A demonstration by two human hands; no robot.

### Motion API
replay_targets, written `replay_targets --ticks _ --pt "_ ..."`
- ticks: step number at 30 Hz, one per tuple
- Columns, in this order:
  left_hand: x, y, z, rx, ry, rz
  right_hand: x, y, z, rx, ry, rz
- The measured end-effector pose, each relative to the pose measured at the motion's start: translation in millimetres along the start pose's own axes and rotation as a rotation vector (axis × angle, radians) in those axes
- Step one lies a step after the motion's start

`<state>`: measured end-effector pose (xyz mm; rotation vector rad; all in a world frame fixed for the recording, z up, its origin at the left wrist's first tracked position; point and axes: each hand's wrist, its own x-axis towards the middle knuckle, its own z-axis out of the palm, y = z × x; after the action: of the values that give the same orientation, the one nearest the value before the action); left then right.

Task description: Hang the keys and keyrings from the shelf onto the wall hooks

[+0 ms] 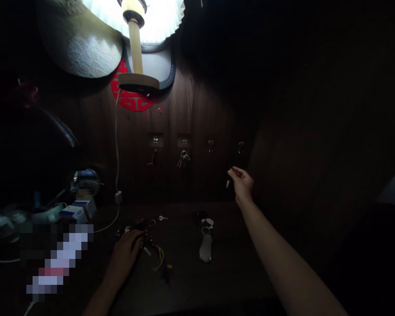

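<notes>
My right hand [242,183] is raised toward the dark wooden wall, fingers pinched on a small key or ring with a pale tag hanging below it, just under the rightmost wall hook [241,146]. My left hand [127,252] rests on the tabletop, fingers curled over a cluster of keys and a beaded keychain [151,243]. A row of hooks runs along the wall: one bears a dark red-corded item [154,159], one a bunch of keys [183,159], and the third hook [210,145] looks bare.
A silver key fob [206,248] with a ring lies mid-table. A lit lamp [136,44] with a white cord stands at top, over a red paper cutout [131,100]. Boxes, a round mirror [85,181] and clutter fill the left side. The scene is very dark.
</notes>
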<state>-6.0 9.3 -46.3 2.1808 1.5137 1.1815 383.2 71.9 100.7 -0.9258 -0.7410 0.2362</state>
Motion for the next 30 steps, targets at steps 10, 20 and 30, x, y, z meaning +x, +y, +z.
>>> replay_targets --ticks 10,20,30 --pt "1 3 0 -0.006 0.003 -0.011 30 -15 71 -0.064 -0.152 -0.226" --pt "0 5 0 -0.020 -0.020 -0.047 31 2 94 -0.339 -0.147 -0.204" --pt "-1 2 2 -0.002 -0.014 -0.039 18 3 93 -0.352 -0.149 -0.205"
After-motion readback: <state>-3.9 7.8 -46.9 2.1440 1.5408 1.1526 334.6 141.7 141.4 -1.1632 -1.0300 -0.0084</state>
